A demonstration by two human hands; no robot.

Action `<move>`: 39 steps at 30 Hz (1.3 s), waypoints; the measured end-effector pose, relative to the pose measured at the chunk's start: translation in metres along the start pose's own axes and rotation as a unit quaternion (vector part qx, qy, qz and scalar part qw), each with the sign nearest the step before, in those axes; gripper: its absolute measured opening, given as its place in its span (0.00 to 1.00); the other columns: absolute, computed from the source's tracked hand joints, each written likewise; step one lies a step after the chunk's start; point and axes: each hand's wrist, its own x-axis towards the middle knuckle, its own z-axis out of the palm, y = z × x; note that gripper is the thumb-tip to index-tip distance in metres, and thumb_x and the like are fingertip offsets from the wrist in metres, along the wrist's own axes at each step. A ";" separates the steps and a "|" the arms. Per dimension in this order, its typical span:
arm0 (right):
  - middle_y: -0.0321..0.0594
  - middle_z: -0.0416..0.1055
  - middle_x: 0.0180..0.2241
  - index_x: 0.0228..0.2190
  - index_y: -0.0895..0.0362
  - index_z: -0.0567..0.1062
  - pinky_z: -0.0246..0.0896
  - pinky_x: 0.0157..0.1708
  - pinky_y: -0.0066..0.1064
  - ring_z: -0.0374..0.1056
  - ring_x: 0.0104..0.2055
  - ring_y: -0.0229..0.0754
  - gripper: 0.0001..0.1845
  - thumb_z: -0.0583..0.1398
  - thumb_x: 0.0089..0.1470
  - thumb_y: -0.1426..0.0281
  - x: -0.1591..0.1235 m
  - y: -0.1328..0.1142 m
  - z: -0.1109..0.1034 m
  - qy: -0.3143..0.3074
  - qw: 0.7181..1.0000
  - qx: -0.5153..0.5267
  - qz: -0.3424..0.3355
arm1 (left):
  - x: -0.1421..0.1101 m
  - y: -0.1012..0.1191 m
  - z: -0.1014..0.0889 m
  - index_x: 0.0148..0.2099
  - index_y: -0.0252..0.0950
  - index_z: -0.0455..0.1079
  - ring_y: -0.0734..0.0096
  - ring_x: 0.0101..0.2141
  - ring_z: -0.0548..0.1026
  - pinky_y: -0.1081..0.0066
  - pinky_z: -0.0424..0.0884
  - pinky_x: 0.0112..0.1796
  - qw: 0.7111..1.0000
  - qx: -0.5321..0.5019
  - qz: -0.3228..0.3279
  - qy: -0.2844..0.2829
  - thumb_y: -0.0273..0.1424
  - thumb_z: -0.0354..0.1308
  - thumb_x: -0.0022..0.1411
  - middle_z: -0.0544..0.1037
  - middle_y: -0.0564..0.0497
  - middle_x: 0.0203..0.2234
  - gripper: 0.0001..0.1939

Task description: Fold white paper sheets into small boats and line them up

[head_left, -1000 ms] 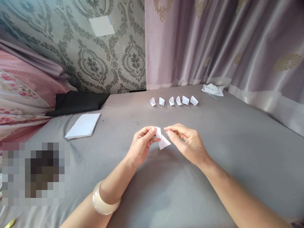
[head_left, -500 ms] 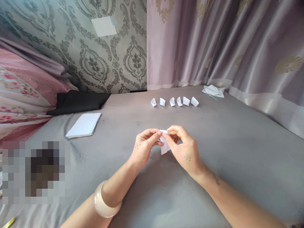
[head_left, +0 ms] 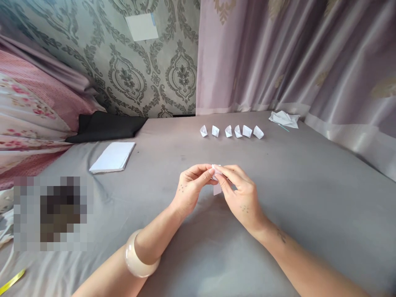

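The left hand and right hand pinch a folded paper between them, nearer than the paper pieces lined up beyond; aligned edges and even thumb pressure should keep its creases crisp.

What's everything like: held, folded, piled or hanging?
Held paper: folded, partly hidden
Left hand: pinching it
Right hand: pinching it
Six small paper shapes: folded, lined up
White paper stack: lying flat
Loose papers: heaped
Black cloth: lying down
Curtain: hanging in folds
Bangle: worn
Yellow strip: lying
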 end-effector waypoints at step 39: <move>0.41 0.73 0.30 0.30 0.57 0.78 0.63 0.33 0.32 0.68 0.31 0.42 0.19 0.60 0.52 0.54 0.015 0.015 0.009 -0.073 0.979 -0.006 0.188 | 0.006 -0.013 -0.009 0.30 0.36 0.67 0.73 0.27 0.67 0.71 0.62 0.30 0.943 0.284 0.150 0.085 0.34 0.56 0.59 0.71 0.52 0.25 0.07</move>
